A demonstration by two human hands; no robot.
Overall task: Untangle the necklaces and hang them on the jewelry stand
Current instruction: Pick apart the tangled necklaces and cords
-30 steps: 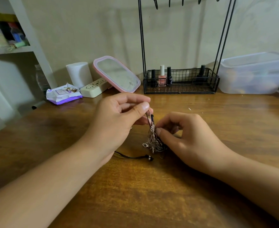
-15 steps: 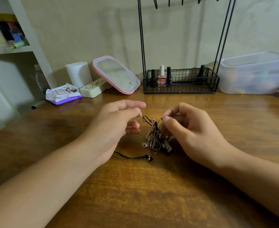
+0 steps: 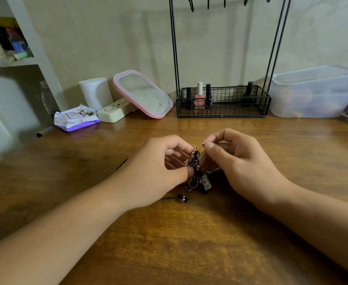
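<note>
Wooden desk (image 3: 189, 243) carries the black wire jewelry stand (image 3: 222, 103), its hooks bare, so untangling is the step in hand. Left hand (image 3: 158, 171) and right hand (image 3: 241, 165) both pinch the knotted necklaces (image 3: 195, 171) just above the desk. Next, I judge, one chain must be teased loose.

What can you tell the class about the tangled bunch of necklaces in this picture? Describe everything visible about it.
The tangled bunch of necklaces is a small knot of silvery metal chain links mixed with black cord and a dark blocky pendant. It hangs upright just above the wooden table, between both hands. The left hand pinches its middle; the right hand pinches a thin loop at its top. One black cord end with beads trails on the table.
</note>
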